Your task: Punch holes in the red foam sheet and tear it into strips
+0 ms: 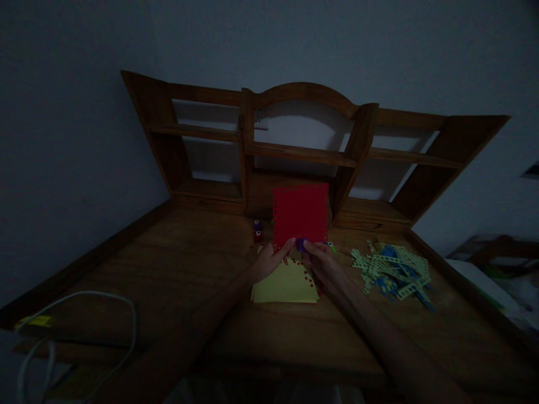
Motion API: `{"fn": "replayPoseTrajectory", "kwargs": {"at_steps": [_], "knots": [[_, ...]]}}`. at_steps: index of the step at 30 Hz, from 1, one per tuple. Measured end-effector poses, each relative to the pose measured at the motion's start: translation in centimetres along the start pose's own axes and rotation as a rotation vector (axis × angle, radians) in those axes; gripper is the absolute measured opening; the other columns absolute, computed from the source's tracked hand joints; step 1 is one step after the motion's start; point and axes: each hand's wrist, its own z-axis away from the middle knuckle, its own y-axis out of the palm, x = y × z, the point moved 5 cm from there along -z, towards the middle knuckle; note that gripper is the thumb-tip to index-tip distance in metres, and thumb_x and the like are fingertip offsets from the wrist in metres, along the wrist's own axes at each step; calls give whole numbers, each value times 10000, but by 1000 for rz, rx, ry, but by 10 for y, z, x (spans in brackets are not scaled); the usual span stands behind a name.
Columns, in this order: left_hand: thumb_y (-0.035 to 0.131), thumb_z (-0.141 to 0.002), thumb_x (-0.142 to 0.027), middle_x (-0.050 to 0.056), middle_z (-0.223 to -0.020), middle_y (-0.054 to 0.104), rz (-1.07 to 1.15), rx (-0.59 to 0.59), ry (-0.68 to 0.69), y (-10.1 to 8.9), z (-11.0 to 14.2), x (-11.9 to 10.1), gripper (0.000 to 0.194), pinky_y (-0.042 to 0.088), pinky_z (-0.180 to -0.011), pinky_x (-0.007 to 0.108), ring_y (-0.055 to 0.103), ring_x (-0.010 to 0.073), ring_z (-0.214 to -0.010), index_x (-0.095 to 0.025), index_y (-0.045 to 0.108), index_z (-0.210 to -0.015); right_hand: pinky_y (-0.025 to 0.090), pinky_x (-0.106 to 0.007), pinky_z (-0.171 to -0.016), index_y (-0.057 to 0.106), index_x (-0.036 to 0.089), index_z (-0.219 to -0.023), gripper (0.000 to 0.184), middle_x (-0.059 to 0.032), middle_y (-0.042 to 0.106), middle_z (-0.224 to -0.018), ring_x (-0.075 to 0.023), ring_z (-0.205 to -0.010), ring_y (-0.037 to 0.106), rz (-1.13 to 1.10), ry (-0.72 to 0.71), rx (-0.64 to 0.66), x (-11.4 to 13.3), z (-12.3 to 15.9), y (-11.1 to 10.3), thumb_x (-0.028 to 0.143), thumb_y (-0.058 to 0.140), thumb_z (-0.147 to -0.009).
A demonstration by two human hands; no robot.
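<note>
A red paper sheet (300, 213) stands tilted up in front of me, with small holes along its side edges. My left hand (273, 259) pinches its lower edge. At the middle of that edge sits a small purple paper punch (300, 244), with my right hand (320, 257) closed around its right side. The left fingertips come close to the punch, and I cannot tell whether they touch it. Below the hands lies a stack of pale yellow paper (284, 286), with several red paper dots (308, 277) scattered on it.
Behind the sheet stand a purple punch with an eye (257, 225), a red one (258, 237) and a partly hidden green one (331, 247). Cut strips, pale green and blue (398, 269), pile up at right. A wooden shelf (303, 151) backs the desk; a white cable (133, 320) loops at left.
</note>
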Motion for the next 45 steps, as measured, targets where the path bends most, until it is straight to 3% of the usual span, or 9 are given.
{"fn": "replayPoseTrajectory", "kwargs": {"at_steps": [8,23,32,38,45], "knots": [[386,-891,-541,-16,-604,464,-43,6,3,-2,2,-6,445,407,-545,215,471,111,-554,-178,478,-650,364,-238,-487,652,179,-631,213,13,581,-558,-95,-467,465,7,44,22,5,6,9,343,785,-663],[417,-905,-480,-16,-648,515,-30,35,21,4,4,2,385,408,-549,210,493,105,-570,-161,530,-722,262,-235,-446,601,170,-582,243,50,497,-505,-69,-420,351,67,-5,-13,5,3,3,310,790,-645],[464,-871,-490,-5,-671,562,-55,-89,-53,-3,9,-9,365,441,-573,229,528,127,-599,-167,551,-724,361,-248,-480,624,176,-620,228,22,583,-546,-108,-451,485,129,-23,-38,4,9,4,332,786,-655],[486,-853,-521,18,-691,607,-104,-273,-80,-15,12,-9,371,454,-631,266,574,170,-665,-182,555,-717,345,-240,-456,654,166,-629,252,-2,596,-539,-113,-447,489,302,-7,-12,5,10,4,380,785,-654],[419,-878,-547,16,-678,604,-151,-353,-58,-24,8,-2,419,441,-648,266,578,170,-646,-188,549,-704,401,-231,-546,698,204,-939,318,-4,664,-709,-106,-550,545,263,6,71,4,8,11,356,782,-673]]}}
